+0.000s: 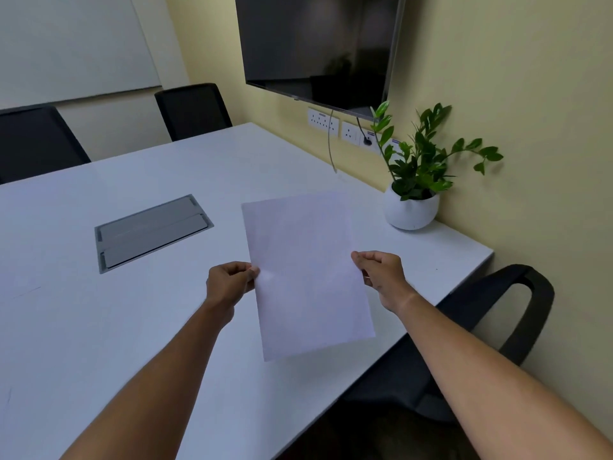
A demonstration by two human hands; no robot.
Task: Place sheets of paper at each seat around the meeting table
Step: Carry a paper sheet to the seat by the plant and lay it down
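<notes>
I see pale yellow walls (pixel 497 78), a dark wall screen (pixel 318 48), a whiteboard (pixel 66 44) and sockets (pixel 323 122). 3 black chairs (pixel 192 111) ring the white worktop (pixel 83 310), which bears a grey cable hatch (pixel 151 229) and potted plant (pixel 413 190).

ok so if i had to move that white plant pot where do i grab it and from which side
Cup the white plant pot low around its round belly, coming from the table's open side. The leaves spread over the top and the wall stands close behind it, so those approaches look blocked.
</notes>
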